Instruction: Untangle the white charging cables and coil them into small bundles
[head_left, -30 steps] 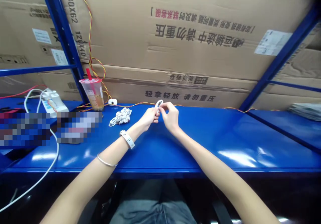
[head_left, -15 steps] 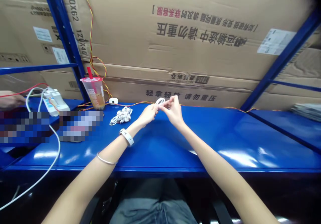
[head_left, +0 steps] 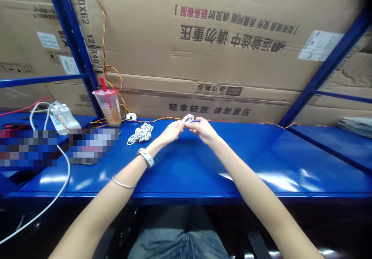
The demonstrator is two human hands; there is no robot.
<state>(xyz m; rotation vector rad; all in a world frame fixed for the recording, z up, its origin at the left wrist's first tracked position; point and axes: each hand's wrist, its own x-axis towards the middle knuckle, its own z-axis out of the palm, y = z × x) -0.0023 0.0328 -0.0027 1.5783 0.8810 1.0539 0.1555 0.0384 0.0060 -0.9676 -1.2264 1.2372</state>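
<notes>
A small coiled white cable (head_left: 188, 118) is held up over the back part of the blue table (head_left: 186, 170). My left hand (head_left: 173, 131) is closed on its lower left side, fingers pinched together. From the right, my right hand (head_left: 203, 129) grips the same coil near its lower end, with the fingertips of both hands almost touching. A pile of white coiled cables (head_left: 141, 133) lies on the table to the left of my left hand.
A drink cup (head_left: 108, 106) with a red straw stands at the back left, beside a small white case (head_left: 131, 117). Further left are a white power strip (head_left: 64, 118) and a blurred flat object (head_left: 94, 146). Cardboard boxes (head_left: 162, 65) rise behind the table.
My right hand has lowered and its raised fingers have come down onto the coil. The other person's hand at the far left has gone out of view, and dark-handled scissors show there.
</notes>
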